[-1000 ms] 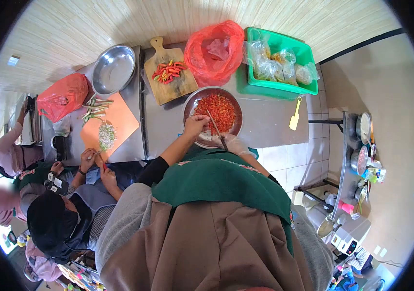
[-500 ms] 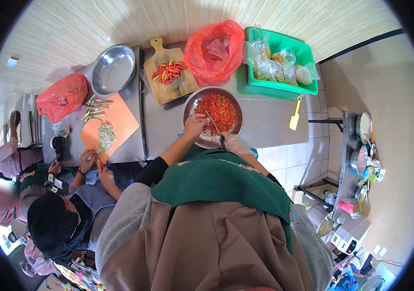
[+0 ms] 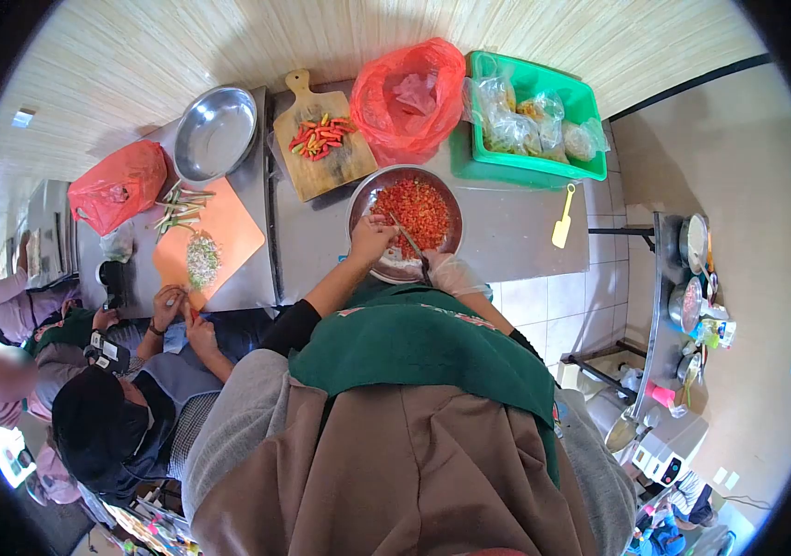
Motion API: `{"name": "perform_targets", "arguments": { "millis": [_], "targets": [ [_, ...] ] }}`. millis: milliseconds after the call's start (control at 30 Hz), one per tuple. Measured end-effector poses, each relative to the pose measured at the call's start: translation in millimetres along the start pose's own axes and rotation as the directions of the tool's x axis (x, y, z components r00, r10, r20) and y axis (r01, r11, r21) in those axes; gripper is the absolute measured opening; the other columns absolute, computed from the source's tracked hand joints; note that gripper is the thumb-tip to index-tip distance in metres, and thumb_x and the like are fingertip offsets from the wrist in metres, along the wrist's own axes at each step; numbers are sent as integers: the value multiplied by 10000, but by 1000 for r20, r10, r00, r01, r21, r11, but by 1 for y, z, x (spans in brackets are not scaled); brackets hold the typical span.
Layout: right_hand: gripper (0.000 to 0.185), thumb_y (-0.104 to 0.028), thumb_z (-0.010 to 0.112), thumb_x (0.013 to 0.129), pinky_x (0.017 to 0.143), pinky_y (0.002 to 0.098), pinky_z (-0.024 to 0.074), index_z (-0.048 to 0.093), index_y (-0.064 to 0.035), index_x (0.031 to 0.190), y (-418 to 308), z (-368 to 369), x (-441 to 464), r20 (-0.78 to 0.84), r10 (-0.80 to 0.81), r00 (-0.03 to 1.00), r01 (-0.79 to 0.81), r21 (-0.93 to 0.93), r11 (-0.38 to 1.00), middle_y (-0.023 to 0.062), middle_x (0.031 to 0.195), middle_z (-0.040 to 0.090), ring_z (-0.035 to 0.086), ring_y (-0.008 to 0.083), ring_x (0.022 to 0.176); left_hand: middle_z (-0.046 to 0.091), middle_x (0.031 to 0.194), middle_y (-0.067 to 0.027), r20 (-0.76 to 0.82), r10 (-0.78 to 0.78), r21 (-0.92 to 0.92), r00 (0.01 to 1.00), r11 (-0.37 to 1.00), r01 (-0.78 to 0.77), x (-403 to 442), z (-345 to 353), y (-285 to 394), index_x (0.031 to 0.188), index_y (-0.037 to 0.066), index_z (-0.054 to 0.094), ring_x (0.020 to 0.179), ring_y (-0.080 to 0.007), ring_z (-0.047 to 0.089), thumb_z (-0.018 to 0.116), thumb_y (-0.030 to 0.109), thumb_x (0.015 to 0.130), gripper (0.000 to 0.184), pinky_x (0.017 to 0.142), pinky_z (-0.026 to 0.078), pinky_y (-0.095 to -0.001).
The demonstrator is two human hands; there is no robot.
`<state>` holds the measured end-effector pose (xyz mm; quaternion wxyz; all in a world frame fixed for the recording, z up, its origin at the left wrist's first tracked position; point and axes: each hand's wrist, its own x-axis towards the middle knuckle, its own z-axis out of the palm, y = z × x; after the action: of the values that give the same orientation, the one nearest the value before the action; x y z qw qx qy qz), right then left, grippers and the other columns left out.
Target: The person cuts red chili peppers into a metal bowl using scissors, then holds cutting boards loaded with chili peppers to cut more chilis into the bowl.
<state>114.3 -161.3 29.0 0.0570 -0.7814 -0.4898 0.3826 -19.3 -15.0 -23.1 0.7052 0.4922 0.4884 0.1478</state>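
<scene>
A metal bowl (image 3: 356, 199) in front of me holds finely chopped red chillies (image 3: 414, 211). My right hand (image 3: 452, 275), in a clear plastic glove, grips a knife (image 3: 409, 241) by its dark handle, the blade slanting up and left over the bowl. Over the bowl's left side is my bare left hand (image 3: 372, 238), fingers pinched together close to the blade; what they hold is too small to make out. Behind the bowl, whole red and orange chillies (image 3: 321, 137) lie on a wooden cutting board (image 3: 298, 176).
A red plastic bag (image 3: 409, 102) and a green basket (image 3: 530, 167) of bagged food stand at the back, with a yellow spatula (image 3: 562, 222) at right. To my left, a co-worker's hands (image 3: 173, 306) work by an orange cutting mat (image 3: 238, 232); a steel bowl (image 3: 216, 134) stands behind.
Very little differs. The knife and both my hands stay over the bowl in nearly the same pose. The co-worker's hands at left have shifted slightly.
</scene>
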Motion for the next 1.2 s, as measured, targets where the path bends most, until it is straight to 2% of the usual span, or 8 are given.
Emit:
{"name": "perform_targets", "arguments": {
  "millis": [167,267,367,467,567,667,867,1200],
  "targets": [
    [453,-471,627,795,771,506,467,577,-66,991,-10,-18,-16,4,28,1000,-28,59,998,250,933,634,607,420,927,620,980,-154,-21,131,379,991,918,-113,-11,-1,17,1229,-38,363,847,-198,646,640,10,780,530,688,534,-297],
    [444,-444,681,766,762,475,473,588,-63,974,-9,-21,-14,-83,87,993,-73,159,985,232,920,641,623,400,896,569,1123,-202,48,153,75,987,985,-157,8,-4,-7,1288,-31,319,943,-237,635,590,-14,793,565,778,527,-299],
    [434,-412,709,755,758,437,478,592,-55,973,15,-9,-6,-162,56,985,22,447,894,204,885,647,635,373,842,476,1252,-217,139,235,-303,962,935,-185,-6,-2,23,1312,-28,285,1054,-259,594,573,-68,794,594,875,492,-306],
    [431,-384,717,757,736,412,481,593,-36,978,25,-11,-13,-276,90,957,58,487,871,187,839,643,635,353,799,452,1284,-210,161,328,-424,931,875,-235,-29,2,70,1328,-20,263,1085,-267,578,578,-98,789,629,883,492,-311],
    [409,-351,698,777,717,420,484,587,-22,995,25,-16,-23,-371,195,908,65,585,809,202,836,644,638,361,812,465,1275,-200,159,393,-440,906,849,-291,-43,7,91,1329,-15,275,1076,-256,582,601,-87,789,635,878,495,-313],
    [409,-356,674,800,724,408,486,586,-20,1015,5,-38,-35,-360,300,883,-111,461,880,181,865,651,642,318,807,471,1274,-190,178,418,-421,891,851,-315,-60,12,111,1330,-1,292,1061,-242,586,613,-89,783,640,879,493,-315],
    [361,-315,621,825,700,478,492,544,-43,1049,20,-22,-16,-386,275,880,-167,290,942,243,847,643,631,417,813,484,1265,-167,234,505,-415,831,825,-385,-88,24,144,1293,11,365,1009,-209,599,610,-93,787,571,884,484,-317],
    [363,-340,661,815,689,414,491,597,-46,1019,17,-21,-19,-402,218,889,-79,334,939,181,833,653,648,340,782,521,1212,-134,244,544,-423,803,805,-417,-110,34,170,1176,-4,467,986,-175,596,634,-75,789,427,896,481,-309]
  ]
}}
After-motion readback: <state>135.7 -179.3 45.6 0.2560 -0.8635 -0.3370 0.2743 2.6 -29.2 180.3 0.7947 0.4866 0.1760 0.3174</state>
